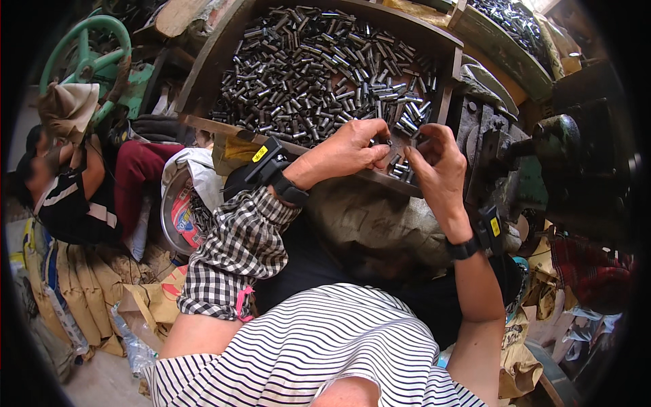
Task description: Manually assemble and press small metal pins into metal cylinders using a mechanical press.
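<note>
Short dark and shiny metal pins (305,68) lie heaped in a shallow wooden tray (271,140) ahead of me. My left hand (356,148) is over the tray's near edge, closed with thumb and fingers together. A bit of metal shows at its fingertips and looks like one of the pins. At the tray's near right corner my right hand (439,168) is held with curved fingers, the thumb apart from them. I see nothing held in that gap. A few loose pins (400,168) lie between the two hands.
A dark machine (576,142) stands close on the right. Another box of metal parts (512,30) is at the back right. On the left are a metal basin (169,217), a green handwheel (85,64) and a seated person (74,183). A grey cloth (380,224) hangs below the tray.
</note>
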Available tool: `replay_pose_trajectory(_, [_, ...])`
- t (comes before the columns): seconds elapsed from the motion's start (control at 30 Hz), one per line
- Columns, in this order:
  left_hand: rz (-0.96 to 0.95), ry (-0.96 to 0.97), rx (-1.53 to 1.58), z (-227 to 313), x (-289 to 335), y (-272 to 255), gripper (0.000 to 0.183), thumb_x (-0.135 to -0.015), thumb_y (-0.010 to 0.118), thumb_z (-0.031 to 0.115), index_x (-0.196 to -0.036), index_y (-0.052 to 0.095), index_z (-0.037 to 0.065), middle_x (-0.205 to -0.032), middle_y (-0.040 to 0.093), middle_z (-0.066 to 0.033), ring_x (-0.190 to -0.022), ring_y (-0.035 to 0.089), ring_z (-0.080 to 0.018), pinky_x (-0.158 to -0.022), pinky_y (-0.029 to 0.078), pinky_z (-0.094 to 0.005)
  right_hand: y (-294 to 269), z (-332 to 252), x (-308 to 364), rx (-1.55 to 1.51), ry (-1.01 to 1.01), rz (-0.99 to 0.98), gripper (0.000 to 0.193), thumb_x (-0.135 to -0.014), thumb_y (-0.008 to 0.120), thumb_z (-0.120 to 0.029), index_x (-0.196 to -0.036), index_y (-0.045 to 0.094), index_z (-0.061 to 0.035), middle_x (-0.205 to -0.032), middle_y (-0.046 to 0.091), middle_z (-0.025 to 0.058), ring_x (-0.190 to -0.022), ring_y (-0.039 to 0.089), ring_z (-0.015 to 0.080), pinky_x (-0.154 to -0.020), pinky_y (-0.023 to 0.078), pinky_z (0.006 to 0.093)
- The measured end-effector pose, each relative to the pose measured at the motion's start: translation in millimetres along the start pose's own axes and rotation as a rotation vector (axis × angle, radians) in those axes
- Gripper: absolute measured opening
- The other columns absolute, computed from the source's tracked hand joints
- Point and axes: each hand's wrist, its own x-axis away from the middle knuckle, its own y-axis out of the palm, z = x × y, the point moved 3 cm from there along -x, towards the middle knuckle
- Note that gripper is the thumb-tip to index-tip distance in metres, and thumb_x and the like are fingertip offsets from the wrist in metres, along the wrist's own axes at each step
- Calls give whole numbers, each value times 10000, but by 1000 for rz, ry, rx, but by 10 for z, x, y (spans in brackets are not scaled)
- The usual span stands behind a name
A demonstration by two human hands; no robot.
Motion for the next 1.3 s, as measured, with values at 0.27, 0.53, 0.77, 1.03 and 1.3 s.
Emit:
replay_pose_trajectory(0.27, [58, -133, 471, 120, 408, 77, 203, -893, 596, 151, -1029, 578, 1, -796, 614, -18, -626, 618, -76, -527, 498, -184, 20, -160, 451, -893, 506, -65, 199, -891, 574, -71, -1085, 581, -28, -771, 622, 26, -669, 651, 99, -488, 456, 168])
replay_pose_trajectory(0.53, [94, -115, 711, 67, 650, 215, 202, -872, 609, 116, -1040, 607, 4, -778, 616, -8, -599, 590, -56, -497, 480, -165, 45, -136, 652, -939, 519, -97, 163, -882, 614, -125, -957, 572, 13, -765, 656, 107, -545, 626, 113, -456, 481, 196])
replay_pose_trajectory(0.77, [118, -110, 719, 57, 671, 260, 198, -878, 614, 123, -1029, 609, -6, -773, 622, -11, -586, 580, -50, -497, 468, -166, 89, -107, 710, -1016, 572, -55, 148, -882, 619, -145, -916, 572, -9, -739, 653, 109, -504, 587, 91, -429, 452, 195])
replay_pose_trajectory(1.03, [152, -53, 634, 78, 673, 325, 212, -890, 610, 134, -1038, 611, -19, -775, 626, -10, -584, 575, -38, -500, 463, -164, 92, -104, 731, -1139, 651, 22, 106, -880, 607, -117, -896, 562, -22, -744, 647, 119, -467, 534, 84, -435, 449, 214])
replay_pose_trajectory(1.3, [130, -70, 414, 184, 699, 347, 225, -880, 617, 97, -1066, 605, -29, -833, 651, -25, -633, 614, -56, -543, 500, -177, 73, -102, 736, -1154, 645, -93, 81, -879, 601, -98, -879, 564, -26, -714, 640, 106, -463, 528, 71, -424, 436, 196])
